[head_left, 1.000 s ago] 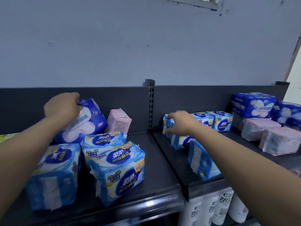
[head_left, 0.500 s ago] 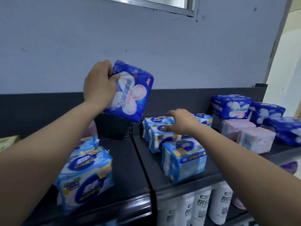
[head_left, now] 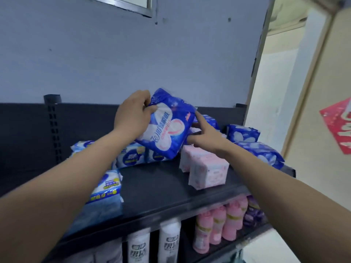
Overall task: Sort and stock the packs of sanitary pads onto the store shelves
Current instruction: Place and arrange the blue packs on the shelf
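On the black metal shelf [head_left: 157, 186], pale blue plastic packs of pads [head_left: 106, 188] lie at the left, one near the front edge and more further back. Above them the left hand [head_left: 133, 115] grips the top corner of a dark blue plastic pack with a white and pink pad print [head_left: 167, 126], fingers curled round it, and holds it tilted in the air over the shelf. The right hand [head_left: 207, 133] reaches to the pack's right edge with straight, spread fingers that seem to touch it. Below it stand pink wrapped packs [head_left: 207, 169], and dark blue packs [head_left: 260, 150] lie at the far right.
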Available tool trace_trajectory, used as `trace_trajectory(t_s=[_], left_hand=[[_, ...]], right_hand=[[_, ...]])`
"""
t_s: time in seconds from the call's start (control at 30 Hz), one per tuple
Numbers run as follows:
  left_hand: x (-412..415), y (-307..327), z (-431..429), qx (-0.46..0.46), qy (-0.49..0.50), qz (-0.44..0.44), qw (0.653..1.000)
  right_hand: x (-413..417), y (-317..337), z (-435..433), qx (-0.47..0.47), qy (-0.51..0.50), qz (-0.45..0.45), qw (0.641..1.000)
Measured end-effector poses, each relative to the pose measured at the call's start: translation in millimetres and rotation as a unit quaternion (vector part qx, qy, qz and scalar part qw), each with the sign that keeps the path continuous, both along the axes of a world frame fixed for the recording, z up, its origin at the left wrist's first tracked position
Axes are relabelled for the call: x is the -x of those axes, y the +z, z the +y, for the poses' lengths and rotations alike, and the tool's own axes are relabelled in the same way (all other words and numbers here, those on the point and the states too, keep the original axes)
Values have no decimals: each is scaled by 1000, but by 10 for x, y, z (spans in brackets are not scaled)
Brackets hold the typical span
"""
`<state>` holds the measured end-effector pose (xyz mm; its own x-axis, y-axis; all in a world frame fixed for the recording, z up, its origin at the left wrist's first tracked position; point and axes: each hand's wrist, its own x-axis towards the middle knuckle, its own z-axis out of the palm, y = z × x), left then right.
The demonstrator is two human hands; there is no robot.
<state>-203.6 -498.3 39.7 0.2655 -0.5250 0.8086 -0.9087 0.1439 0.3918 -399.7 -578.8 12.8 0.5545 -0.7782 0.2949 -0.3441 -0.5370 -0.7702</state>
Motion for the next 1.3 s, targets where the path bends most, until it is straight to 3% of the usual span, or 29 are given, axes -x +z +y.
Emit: trace_trajectory(t_s=[0.1, 0.27, 0.4, 0.53, 0.63, 0.73, 0.87, 1.0, 1.13, 1.3], left_hand=[[362, 6, -340, -17, -3, 2, 1000], [660, 80, -868, -92, 51, -41, 994], [740, 150, -1250, -208, 66, -119, 969], [833, 241, -1678, -357, -38, -165, 919], [848, 253, -2006, -423, -110, -123, 891], [784, 218, -2307, -434, -129, -96, 887], [762, 204, -2591, -458, -129, -98, 874], [841, 202, -2742, -433, -101, -145, 884], [920, 178, -2783, -382, -52, -214, 898], [953, 100, -2731, -351, -12, -188, 917]], right_hand=[[418, 15, -316, 54, -82, 38, 994], [1035, -93, -808, 93, -174, 192, 961], [1352, -295, -1143, 123, -198, 340, 911], [1531, -508, -1536, 155, -164, 487, 844], [1565, -527, -1805, 233, -168, 482, 828], [1529, -413, -2060, 284, -176, 466, 819], [1482, -146, -2460, 278, -181, 356, 873], [1397, 15, -2846, 133, -133, 310, 932], [1381, -246, -3324, 142, -155, 356, 910], [1379, -512, -3801, 223, -250, 353, 874]])
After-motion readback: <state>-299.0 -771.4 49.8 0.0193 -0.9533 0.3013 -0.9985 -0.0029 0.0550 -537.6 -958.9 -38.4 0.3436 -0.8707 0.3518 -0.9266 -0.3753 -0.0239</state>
